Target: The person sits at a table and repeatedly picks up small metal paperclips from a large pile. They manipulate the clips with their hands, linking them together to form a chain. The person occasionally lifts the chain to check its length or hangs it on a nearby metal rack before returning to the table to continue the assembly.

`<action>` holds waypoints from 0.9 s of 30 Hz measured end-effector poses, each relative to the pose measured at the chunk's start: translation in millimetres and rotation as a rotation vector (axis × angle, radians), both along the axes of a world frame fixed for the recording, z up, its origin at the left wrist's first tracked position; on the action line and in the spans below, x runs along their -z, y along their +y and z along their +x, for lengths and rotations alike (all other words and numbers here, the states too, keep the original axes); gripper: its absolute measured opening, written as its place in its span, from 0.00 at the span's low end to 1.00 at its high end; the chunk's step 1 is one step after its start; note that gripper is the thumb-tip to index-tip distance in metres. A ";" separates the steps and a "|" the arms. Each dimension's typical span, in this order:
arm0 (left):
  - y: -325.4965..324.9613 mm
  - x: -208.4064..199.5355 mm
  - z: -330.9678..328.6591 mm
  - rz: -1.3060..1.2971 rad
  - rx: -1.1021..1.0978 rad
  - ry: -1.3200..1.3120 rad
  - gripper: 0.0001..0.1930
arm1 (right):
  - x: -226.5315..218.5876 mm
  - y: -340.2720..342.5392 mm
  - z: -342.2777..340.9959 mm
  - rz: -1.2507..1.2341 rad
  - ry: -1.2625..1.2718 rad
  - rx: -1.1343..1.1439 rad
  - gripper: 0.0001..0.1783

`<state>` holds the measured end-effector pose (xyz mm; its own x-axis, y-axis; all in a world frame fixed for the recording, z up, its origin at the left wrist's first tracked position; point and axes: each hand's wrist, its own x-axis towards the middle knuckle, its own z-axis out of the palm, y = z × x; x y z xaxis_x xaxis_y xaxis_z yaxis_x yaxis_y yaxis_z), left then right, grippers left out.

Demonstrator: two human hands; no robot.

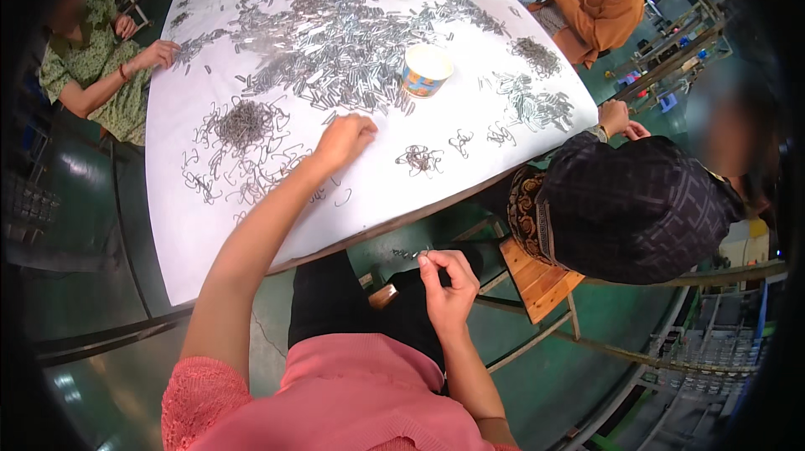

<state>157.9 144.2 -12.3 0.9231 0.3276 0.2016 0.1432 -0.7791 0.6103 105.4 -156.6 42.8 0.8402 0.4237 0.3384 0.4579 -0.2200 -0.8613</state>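
Left hand (344, 137) clenched on metal clips (335, 49) on far white table (176, 225); right hand (447, 283) near lap, fingers pinching small clip (417, 255).

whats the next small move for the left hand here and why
Probably pinch one loose metal clip from the white table and draw it back. The left hand rests curled among scattered clips, while the right hand holds a small piece above the lap.

Bare white tabletop (394, 195) lies open just right of and behind the left hand (344, 137). Ahead of it, the dense heap of small grey metal clips (335, 40) and a round paper cup (427, 70) block passage; a tangled wire pile (243, 124) crowds its left.
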 end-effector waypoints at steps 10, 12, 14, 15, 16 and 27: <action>-102.9 -66.2 -97.2 -1.018 0.067 -0.042 0.07 | 3.4 25.5 -16.5 -0.011 -0.112 -0.032 0.04; -107.9 -73.1 -109.7 -0.996 0.071 -0.075 0.07 | 1.8 30.8 -20.4 -0.013 -0.117 -0.050 0.04; -109.8 -77.7 -117.0 -0.953 0.058 -0.111 0.07 | 0.5 34.7 -19.8 -0.014 -0.135 -0.068 0.04; -110.6 -82.7 -120.9 -0.935 0.021 -0.105 0.07 | 0.4 36.6 -20.2 -0.009 -0.135 -0.072 0.04; -111.5 -82.9 -122.9 -0.914 0.014 -0.121 0.06 | -0.1 38.2 -20.3 -0.004 -0.135 -0.075 0.04; -119.4 -86.2 -133.0 -0.803 -0.064 -0.149 0.04 | 4.6 45.3 -15.6 -0.034 -0.194 -0.072 0.05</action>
<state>24.9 24.8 73.9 0.8799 0.4751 0.0020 0.0462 -0.0897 0.9949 89.8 -111.3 38.3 0.7277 0.4941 0.4758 0.6303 -0.2080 -0.7480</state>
